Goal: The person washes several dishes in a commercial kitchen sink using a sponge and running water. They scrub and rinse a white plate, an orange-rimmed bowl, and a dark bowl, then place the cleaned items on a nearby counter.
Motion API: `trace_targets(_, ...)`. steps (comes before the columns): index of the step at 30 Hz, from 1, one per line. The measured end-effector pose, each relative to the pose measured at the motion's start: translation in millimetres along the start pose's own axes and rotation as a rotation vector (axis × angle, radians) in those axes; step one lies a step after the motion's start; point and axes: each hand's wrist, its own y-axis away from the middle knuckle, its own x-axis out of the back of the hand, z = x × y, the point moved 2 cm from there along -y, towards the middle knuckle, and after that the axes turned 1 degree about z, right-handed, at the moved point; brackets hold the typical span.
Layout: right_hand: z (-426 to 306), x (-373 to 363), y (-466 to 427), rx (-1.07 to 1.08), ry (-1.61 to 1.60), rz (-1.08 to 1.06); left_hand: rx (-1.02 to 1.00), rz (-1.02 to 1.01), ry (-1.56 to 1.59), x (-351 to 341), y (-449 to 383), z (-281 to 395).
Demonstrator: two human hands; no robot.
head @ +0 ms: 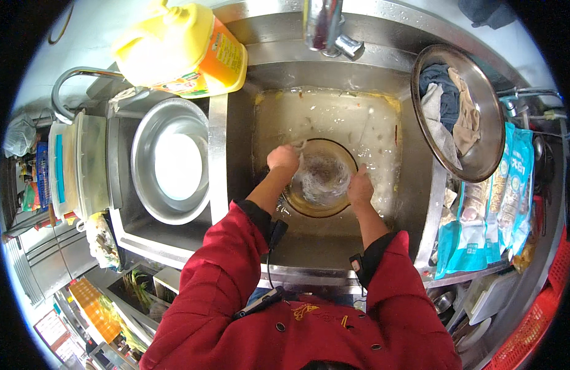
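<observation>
A round bowl (319,213) with a dark rim and yellowish sides stands low in the stainless steel sink basin (377,106), its contents blurred by swirling water. My left hand (283,158) is at its upper left rim, the fingers curled around a pale thing, perhaps a cloth, too blurred to name. At the right rim is my right hand (360,187), fingers bent against the bowl's edge and thumb pointing up. Shallow cloudy water with small bits of debris covers the basin floor. Above the basin hangs a chrome faucet (323,27).
Left, a metal basin (146,185) sits in a second sink. A yellow plastic jug (174,51) stands behind the divider. At right, a metal bowl (493,157) holding cloths (442,97) leans over the sink's edge, beside blue plastic packages (474,240).
</observation>
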Motion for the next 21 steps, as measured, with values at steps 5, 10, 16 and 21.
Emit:
trace_targets(5,-35,-8,58,0.727,0.153,0.229,0.359,0.072,0.551,8,34,-52)
trace_targets(10,-59,-58,102,0.757,0.529,-0.764,0.319,0.289,0.885,50,66,-75)
trace_targets(16,-73,-66,99,0.867,0.618,-0.816,0.232,0.298,1.06,88,124,-91)
trace_targets(21,-93,-23,108,0.801,0.282,-0.547,0.188,0.423,0.817,86,175,-111)
